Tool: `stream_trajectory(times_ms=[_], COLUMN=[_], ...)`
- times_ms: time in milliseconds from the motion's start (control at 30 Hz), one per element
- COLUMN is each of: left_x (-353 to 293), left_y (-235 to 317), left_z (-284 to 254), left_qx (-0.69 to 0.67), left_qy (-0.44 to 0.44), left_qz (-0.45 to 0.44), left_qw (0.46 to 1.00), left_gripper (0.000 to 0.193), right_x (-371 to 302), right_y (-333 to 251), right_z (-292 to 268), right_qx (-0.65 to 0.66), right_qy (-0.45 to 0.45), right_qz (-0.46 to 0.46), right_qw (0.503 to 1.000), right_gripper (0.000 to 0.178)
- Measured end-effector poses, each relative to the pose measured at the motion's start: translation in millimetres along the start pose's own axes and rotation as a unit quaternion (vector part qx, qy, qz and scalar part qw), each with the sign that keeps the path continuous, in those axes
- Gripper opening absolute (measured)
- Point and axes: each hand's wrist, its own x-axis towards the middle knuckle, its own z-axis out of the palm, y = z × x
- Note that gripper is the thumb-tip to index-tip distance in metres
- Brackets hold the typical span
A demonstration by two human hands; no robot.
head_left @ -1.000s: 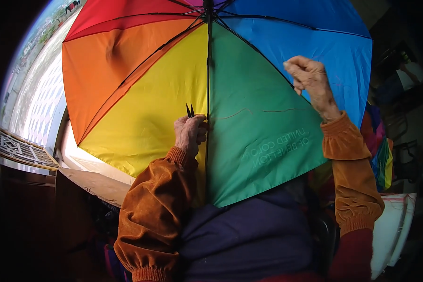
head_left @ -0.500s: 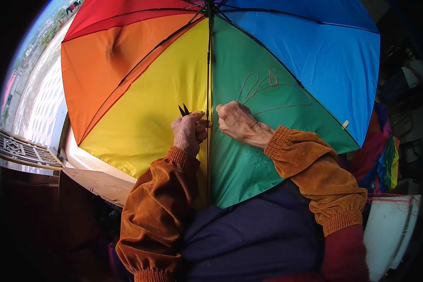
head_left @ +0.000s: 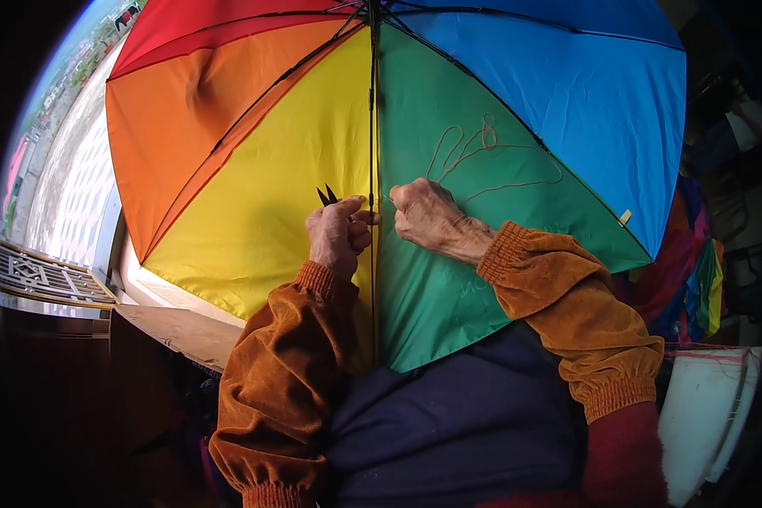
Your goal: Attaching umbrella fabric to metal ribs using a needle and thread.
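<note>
An open umbrella (head_left: 300, 169) with panels in rainbow colours lies with its ribbed inner side up before me. A dark rib (head_left: 372, 127) runs down the seam between its yellow and green panels. At that seam my left hand (head_left: 339, 234) is closed, fingertips against the rib. Two pointed black blades of snips (head_left: 327, 196) stick up out of it; their handles are hidden in the palm. Just right of the rib, my right hand (head_left: 427, 216) is closed in a pinch. A thin pale thread (head_left: 516, 184) loops over the green panel behind it; whether a needle is there I cannot tell.
Dark blue cloth (head_left: 457, 423) covers my lap below the umbrella. A brown board (head_left: 173, 330) and a metal railing (head_left: 51, 275) are at left. At right stand a white panel (head_left: 703, 415) with red threads on its top edge and a bundle of colourful fabric (head_left: 703, 288).
Both hands stay at the seam. My left fingers have shifted slightly against the rib, and the whole view has moved a little.
</note>
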Motion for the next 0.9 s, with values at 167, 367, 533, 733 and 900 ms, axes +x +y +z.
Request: stream_trajectory(times_ms=[167,367,533,733,900], left_x=[-1,0,0,-5,-6], left_y=[1,-3,-7,-8,-13], left_z=[1,1,0,5,15], left_qx=[0.004,-0.006,-0.059,-0.003,0.008], left_qy=[0.005,-0.01,-0.059,-0.065,-0.009], left_qz=[-0.002,-0.004,0.009,0.048,0.093], left_qw=[1.0,1.0,0.996,0.997,0.996], left_gripper=[0.022,0.019,0.017,0.014,0.012], right_x=[0,2,16,10,22], right_y=[0,14,22,4,-2], right_z=[2,10,24,13,6], right_qx=[-0.004,0.021,0.089,0.293,0.178], right_qy=[-0.029,-0.012,0.01,0.031,0.079], right_qz=[0.008,-0.059,-0.1,0.069,0.1], right_qw=[1.0,0.998,0.991,0.953,0.976], right_gripper=[0.007,0.007,0.009,0.011,0.024])
